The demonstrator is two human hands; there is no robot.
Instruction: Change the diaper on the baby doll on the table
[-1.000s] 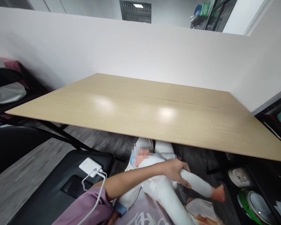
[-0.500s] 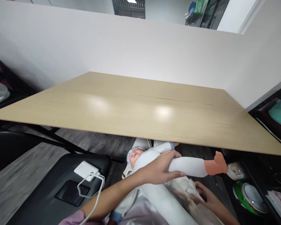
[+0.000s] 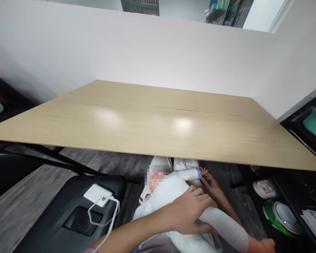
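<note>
A baby doll [image 3: 165, 193] in a white suit with blue cuffs lies across the lap, its head to the left and partly blurred. My left hand [image 3: 191, 211] wraps round the top of the doll's raised leg [image 3: 226, 225], thumb beneath and fingers above. The bare foot [image 3: 263, 245] points to the lower right. Beyond the doll's body, my right hand [image 3: 211, 184] has its fingers closed at the doll's small hand [image 3: 203, 171], by the blue cuff; its fingertips are partly hidden.
A wooden table [image 3: 158, 126] stretches in front, its near edge above the doll. On the left a black chair [image 3: 52, 211] bears a white power bank [image 3: 98, 194] with a cable and a dark phone [image 3: 82, 220]. A black shelf [image 3: 287, 189] with several items stands at right.
My right hand has left the crumpled whitish material at the lower right and moved up to the doll's hand. The doll's raised leg has swung down toward me, with my left hand still on it.
</note>
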